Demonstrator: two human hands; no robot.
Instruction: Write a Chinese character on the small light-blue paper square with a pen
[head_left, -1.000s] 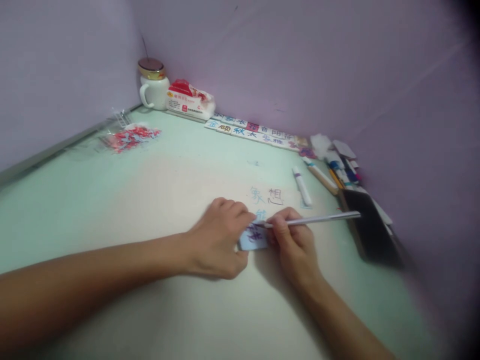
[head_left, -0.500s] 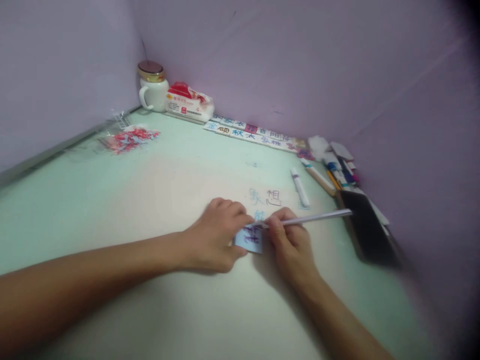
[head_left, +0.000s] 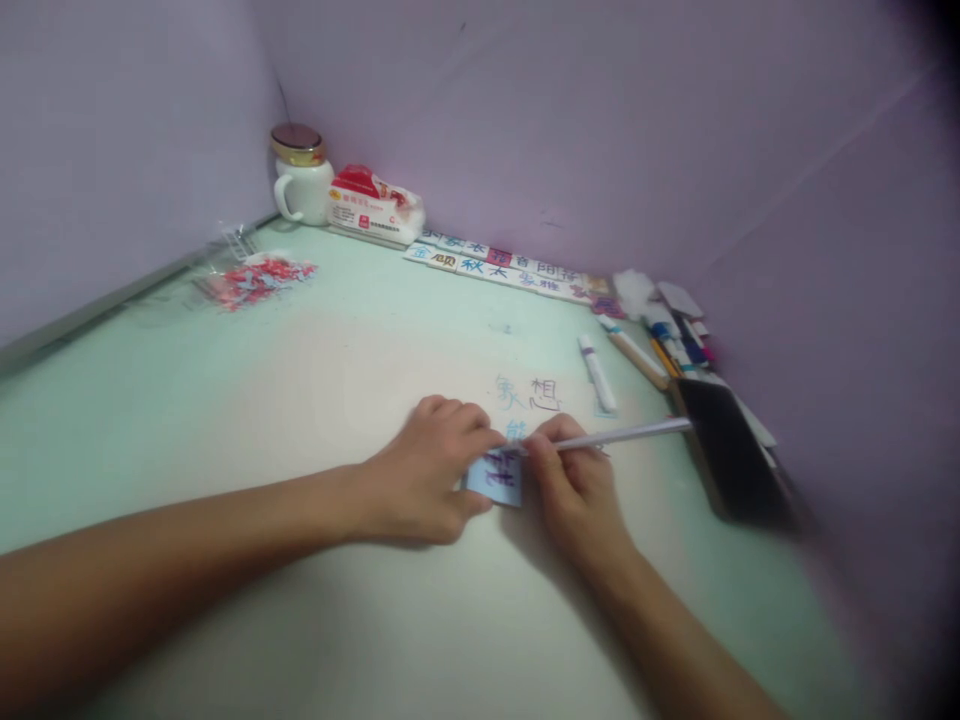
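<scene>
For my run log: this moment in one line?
left hand: holding blue card | right hand: holding pen, tip at card | nearby: white marker, black phone

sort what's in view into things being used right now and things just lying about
In use:
- blue card, under the left hand's fingers
- slim pale tool, in the right hand

Lying about, it seems:
- white marker
- dark slab
- tissue pack
- white mug
</scene>
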